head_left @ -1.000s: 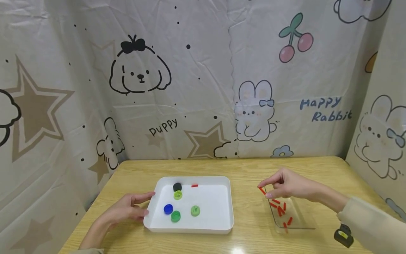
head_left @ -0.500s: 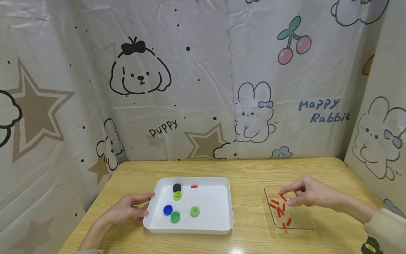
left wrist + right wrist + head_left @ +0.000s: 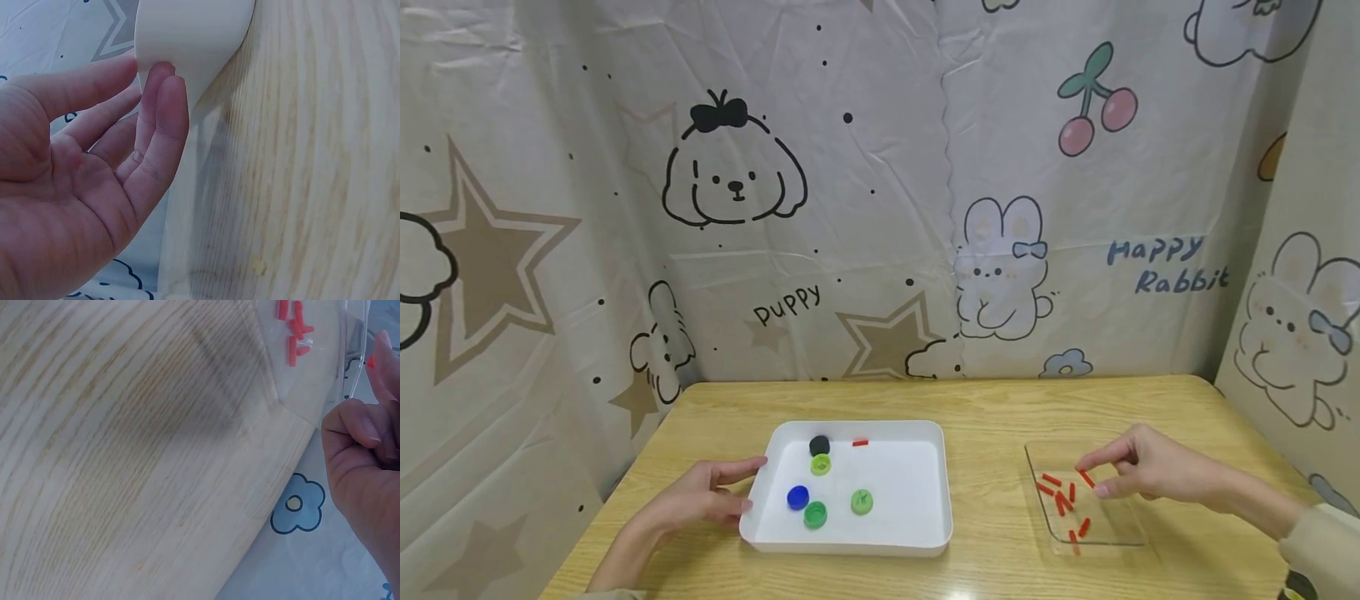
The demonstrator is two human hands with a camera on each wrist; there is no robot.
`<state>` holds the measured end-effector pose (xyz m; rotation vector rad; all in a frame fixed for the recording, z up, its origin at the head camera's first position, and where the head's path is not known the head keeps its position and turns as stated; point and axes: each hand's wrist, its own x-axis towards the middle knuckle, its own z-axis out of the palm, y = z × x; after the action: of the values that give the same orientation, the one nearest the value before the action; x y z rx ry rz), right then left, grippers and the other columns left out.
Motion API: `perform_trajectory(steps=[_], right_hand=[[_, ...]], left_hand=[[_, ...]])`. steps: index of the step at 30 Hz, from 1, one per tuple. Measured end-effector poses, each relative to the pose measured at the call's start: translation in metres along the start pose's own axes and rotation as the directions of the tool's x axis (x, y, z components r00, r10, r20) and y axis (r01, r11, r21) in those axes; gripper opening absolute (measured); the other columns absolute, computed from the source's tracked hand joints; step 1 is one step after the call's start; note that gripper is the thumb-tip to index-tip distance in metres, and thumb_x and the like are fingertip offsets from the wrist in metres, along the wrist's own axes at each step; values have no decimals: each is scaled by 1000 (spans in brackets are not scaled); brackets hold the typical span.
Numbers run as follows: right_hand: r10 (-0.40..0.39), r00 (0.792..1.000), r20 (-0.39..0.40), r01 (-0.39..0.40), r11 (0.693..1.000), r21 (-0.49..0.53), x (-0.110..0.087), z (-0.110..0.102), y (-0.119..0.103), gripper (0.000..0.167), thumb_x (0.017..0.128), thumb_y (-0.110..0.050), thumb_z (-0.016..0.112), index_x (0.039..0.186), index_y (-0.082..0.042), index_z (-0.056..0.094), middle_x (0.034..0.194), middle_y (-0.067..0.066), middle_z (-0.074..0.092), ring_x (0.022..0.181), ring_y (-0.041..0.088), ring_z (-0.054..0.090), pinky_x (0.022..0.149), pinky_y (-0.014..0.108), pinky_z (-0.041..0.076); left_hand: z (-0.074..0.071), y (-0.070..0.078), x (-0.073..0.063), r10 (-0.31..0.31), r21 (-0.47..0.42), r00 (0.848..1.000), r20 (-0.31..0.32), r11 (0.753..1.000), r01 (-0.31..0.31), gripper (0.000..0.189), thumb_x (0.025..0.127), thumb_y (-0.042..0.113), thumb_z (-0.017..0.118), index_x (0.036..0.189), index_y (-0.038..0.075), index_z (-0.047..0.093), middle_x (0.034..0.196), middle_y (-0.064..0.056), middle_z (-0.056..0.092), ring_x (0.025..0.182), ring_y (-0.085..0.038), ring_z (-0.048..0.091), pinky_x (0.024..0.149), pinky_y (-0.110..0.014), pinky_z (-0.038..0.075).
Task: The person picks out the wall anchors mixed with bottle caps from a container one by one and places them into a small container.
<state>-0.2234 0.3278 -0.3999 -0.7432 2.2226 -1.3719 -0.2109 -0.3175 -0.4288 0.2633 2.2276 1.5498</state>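
My left hand (image 3: 696, 496) is at the left wall of a white tray (image 3: 921, 542), its thumb and fingers extended and touching the outside of it. In the left wrist view the fingers (image 3: 170, 119) lie against the tray wall (image 3: 187, 31). My right hand (image 3: 1157, 471) pinches a short red stick (image 3: 1086, 478) between thumb and index finger, above the right part of a clear plastic container (image 3: 1112, 533). Several more red sticks (image 3: 1060, 502) lie in that container. In the right wrist view only a red tip (image 3: 370, 360) shows at the fingers.
In the tray lie a black cap (image 3: 819, 446), a yellow-green cap (image 3: 821, 464), a blue cap (image 3: 798, 497), a green cap (image 3: 815, 515), a light green cap (image 3: 862, 502) and one red stick (image 3: 861, 442). A printed curtain (image 3: 880, 208) hangs behind the wooden table (image 3: 988, 500).
My right hand, pinching the red stick, has moved right from the container's far left corner to over its right part. The left hand stays at the tray.
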Motion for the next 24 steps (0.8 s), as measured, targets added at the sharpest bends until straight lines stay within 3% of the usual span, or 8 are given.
perform_trajectory(steps=[11,18,24], right_hand=[[-15,1000,24,14,998,53,0,-2,7,43,95,-2,74,129,22,62,56,1,16,48,10,12,40,28,13],[27,1000,1,-27,1000,-14,2,-5,1,43,96,-4,75,131,17,64,57,-9,24,49,8,15,41,26,16],[26,1000,-7,-27,997,-68,14,-4,-16,39,96,-7,76,129,11,69,57,-5,21,49,9,14,43,27,18]], left_hand=[[0,-1,0,4,7,1000,-5,1000,-3,73,93,7,78,156,-6,44,161,-35,31,111,-29,70,87,-45,62],[0,1,0,-11,12,1000,-12,1000,12,73,93,8,78,156,-5,45,160,-35,32,110,-28,70,87,-45,62],[1,2,0,-18,22,1000,-20,1000,19,72,92,8,79,155,-4,46,161,-34,33,111,-28,69,87,-45,62]])
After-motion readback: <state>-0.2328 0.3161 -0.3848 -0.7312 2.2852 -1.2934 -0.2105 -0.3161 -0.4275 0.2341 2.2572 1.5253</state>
